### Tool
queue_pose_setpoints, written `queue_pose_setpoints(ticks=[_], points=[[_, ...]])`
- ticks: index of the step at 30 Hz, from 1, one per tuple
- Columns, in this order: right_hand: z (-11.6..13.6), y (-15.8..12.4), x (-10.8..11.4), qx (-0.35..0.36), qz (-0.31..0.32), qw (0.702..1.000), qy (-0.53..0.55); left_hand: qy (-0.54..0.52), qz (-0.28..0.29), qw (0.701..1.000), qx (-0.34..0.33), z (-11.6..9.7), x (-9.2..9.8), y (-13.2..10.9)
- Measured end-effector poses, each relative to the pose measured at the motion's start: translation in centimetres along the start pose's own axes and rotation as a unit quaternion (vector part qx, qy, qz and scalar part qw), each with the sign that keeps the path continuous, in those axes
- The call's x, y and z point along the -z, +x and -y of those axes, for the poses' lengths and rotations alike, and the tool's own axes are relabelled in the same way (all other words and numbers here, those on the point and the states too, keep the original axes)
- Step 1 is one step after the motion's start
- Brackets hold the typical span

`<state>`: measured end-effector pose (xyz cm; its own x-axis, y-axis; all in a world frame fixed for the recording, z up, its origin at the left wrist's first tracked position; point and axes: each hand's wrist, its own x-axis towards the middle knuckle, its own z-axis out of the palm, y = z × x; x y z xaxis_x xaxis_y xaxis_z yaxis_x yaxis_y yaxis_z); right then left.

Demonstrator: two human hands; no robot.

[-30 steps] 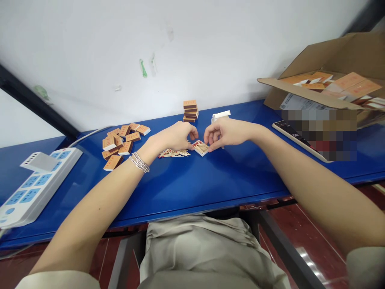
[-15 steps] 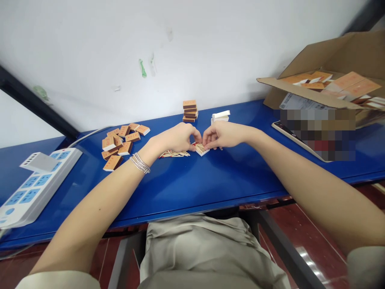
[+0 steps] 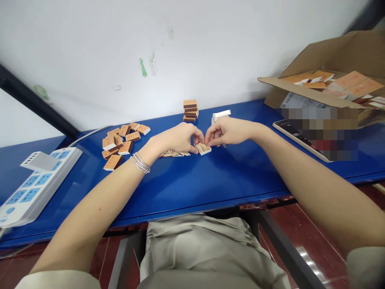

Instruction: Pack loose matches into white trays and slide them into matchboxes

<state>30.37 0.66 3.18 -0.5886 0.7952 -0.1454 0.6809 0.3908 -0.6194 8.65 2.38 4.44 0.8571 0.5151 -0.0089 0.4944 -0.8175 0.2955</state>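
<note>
A small white matchbox tray (image 3: pixel 203 148) filled with matches lies on the blue table (image 3: pixel 192 180). My left hand (image 3: pixel 177 138) and my right hand (image 3: pixel 224 131) meet just above its far end, fingers curled and pinched over the match heads. Whether either hand grips matches is hidden by the fingers. A loose pile of matches (image 3: pixel 174 153) lies under my left hand, left of the tray. A silver bracelet (image 3: pixel 140 162) circles my left wrist.
Several orange matchboxes (image 3: pixel 120 142) are scattered at the left. A short stack of matchboxes (image 3: pixel 190 110) and a white holder (image 3: pixel 221 115) stand near the wall. A power strip (image 3: pixel 33 182) lies far left. A cardboard box (image 3: pixel 331 76) and a phone (image 3: pixel 296 138) are at the right.
Both hands closed in over the tray, covering its far end. The match heads seen a second ago are now hidden under the fingertips. The tray shifted slightly.
</note>
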Motion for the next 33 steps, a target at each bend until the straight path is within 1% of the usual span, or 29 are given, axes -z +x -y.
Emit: queue_pose_setpoints(ticks=[4,6,8,12,16,20,25,29,33], points=[[0.0,0.1,-0.1,-0.004,0.013,1.0,-0.001,-0.013,0.015,1.0,-0.016,0.1,-0.1,0.0],[0.1,0.1,-0.1,-0.001,0.009,1.0,-0.002,-0.024,0.017,0.999,-0.027,0.2,0.0,0.0],[0.1,0.1,0.0,0.006,-0.004,1.0,-0.006,-0.029,0.012,0.999,-0.029,0.3,0.2,-0.1],[-0.1,0.2,0.0,0.011,-0.03,0.999,-0.013,-0.012,-0.004,1.0,-0.01,0.5,0.3,-0.1],[0.0,0.4,-0.3,0.009,-0.055,0.998,-0.02,0.014,0.001,1.0,-0.012,0.7,0.1,0.0],[0.3,0.5,-0.6,-0.006,-0.036,0.999,-0.018,0.036,-0.006,0.999,-0.009,0.7,0.0,0.1],[0.7,0.4,-0.8,-0.004,-0.059,0.998,-0.02,0.037,-0.004,0.999,0.005,0.8,0.0,0.0],[0.7,0.5,-1.2,0.0,-0.043,0.999,-0.021,0.034,-0.016,0.999,-0.001,1.0,-0.1,0.1],[0.6,0.6,-1.4,-0.012,-0.041,0.999,0.011,0.033,-0.021,0.999,-0.002,1.1,-0.2,0.1]])
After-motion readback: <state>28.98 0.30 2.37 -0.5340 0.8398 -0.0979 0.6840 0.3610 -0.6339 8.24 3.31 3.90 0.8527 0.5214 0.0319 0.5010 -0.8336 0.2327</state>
